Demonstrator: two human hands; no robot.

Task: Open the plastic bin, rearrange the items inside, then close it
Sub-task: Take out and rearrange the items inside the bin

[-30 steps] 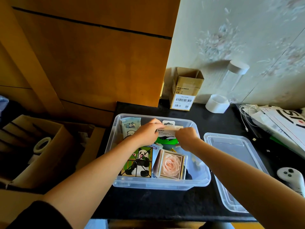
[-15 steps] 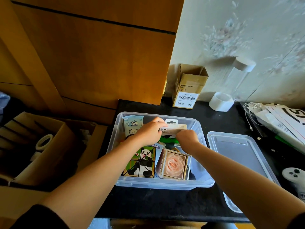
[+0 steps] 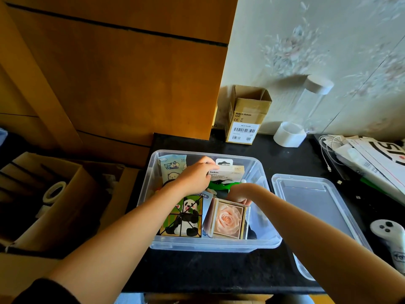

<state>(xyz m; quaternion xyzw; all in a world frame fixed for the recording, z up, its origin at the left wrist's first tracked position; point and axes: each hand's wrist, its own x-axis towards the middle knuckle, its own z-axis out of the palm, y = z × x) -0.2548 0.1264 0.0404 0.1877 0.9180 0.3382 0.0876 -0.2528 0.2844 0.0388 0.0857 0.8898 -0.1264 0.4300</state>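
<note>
The clear plastic bin (image 3: 210, 245) stands open on the black tabletop, and its lid (image 3: 313, 207) lies flat to its right. Inside are a panda puzzle cube (image 3: 184, 218), a boxed pink rose (image 3: 228, 220), a blue tissue pack (image 3: 172, 170), something green (image 3: 219, 186) and a white Belkin box (image 3: 230, 172). My left hand (image 3: 195, 176) grips the left end of the Belkin box at the back of the bin. My right hand (image 3: 241, 193) reaches down just behind the rose box, its fingers mostly hidden.
A small cardboard box (image 3: 245, 119) and a white tape roll (image 3: 289, 133) stand behind the bin by the wall. Papers and cables (image 3: 368, 154) lie at the right, a white controller (image 3: 388, 233) near the lid. An open carton (image 3: 50, 194) sits lower left.
My right hand has let go of the Belkin box's right end and dropped down behind the rose box. My left hand stays on the Belkin box.
</note>
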